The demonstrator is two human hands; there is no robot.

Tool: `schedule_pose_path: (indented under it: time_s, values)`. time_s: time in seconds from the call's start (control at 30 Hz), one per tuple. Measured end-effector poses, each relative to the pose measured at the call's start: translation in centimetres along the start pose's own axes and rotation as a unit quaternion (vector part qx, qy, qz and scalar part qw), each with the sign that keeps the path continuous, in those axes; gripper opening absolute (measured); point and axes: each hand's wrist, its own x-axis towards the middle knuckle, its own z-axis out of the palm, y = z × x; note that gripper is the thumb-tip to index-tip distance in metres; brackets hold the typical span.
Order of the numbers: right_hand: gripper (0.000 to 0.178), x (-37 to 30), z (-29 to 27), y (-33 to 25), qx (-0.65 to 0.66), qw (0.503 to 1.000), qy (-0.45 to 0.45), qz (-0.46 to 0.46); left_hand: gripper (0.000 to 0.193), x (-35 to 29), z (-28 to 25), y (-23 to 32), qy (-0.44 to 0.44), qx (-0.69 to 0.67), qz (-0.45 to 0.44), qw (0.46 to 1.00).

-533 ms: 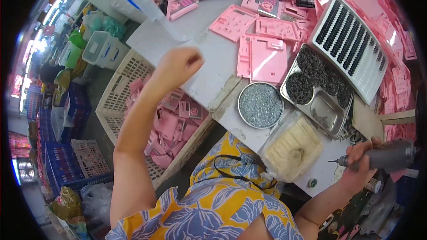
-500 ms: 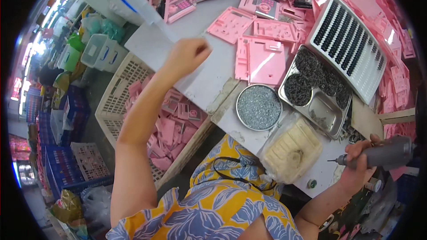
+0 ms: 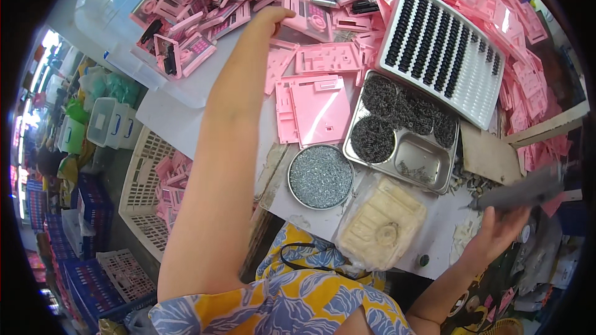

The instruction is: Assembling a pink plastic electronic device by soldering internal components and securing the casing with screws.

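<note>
My left hand [image 3: 273,20] reaches across the table to the far heap. Its fingers close at the near left corner of a pink plastic case [image 3: 310,20] with a round dial; part of the grip is hidden. At the right, my right hand [image 3: 506,229] is around the underside of a dark grey electric screwdriver [image 3: 521,190], which is smeared by motion. Flat pink panels [image 3: 320,108] lie on the table below my left hand. Near me stands a round dish of small silvery screws [image 3: 320,177]. Beside it is a metal tray [image 3: 428,177] with dark small parts in its compartments.
A white grid tray [image 3: 447,49] with rows of black pieces leans on pink parts. A bagged cream block [image 3: 383,223] lies at the table's near edge. At the left are a clear plastic tub [image 3: 112,25] and a cream basket [image 3: 139,195] with pink parts.
My left hand has moved farther away, from above bare tabletop to the pink case. My right hand and the screwdriver have shifted, and its tip has turned. The view has swung to the right.
</note>
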Motion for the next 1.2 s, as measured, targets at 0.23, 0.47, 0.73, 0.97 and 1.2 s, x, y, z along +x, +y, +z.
schedule_pose_path:
  time_s: [0.23, 0.47, 0.73, 0.97, 1.2]
  values:
    - [0.035, -5.6, 2.2, -0.2, 0.348, 0.833, -0.284, 0.323, 0.035, -23.2, -1.3, 5.3, 0.004, -0.052, 0.4, 0.915]
    - [0.093, -8.8, 7.9, -0.5, 0.647, 0.354, -0.321, 0.594, 0.021, -39.4, 3.6, -1.6, -0.336, -0.159, 0.471, 0.8]
    - [0.063, -10.6, -1.6, 2.6, 0.499, 0.57, -0.371, 0.537, 0.026, -40.8, 9.7, -3.4, -0.461, -0.222, 0.303, 0.804]
    - [0.059, -11.4, -4.3, 0.5, 0.211, 0.83, -0.322, 0.405, 0.028, -40.0, 10.9, -7.2, -0.206, -0.081, 0.28, 0.934]
    - [0.044, -12.7, -3.8, 2.1, -0.105, 0.918, -0.299, 0.239, 0.024, -44.7, 7.4, -8.8, -0.205, 0.051, 0.503, 0.838]
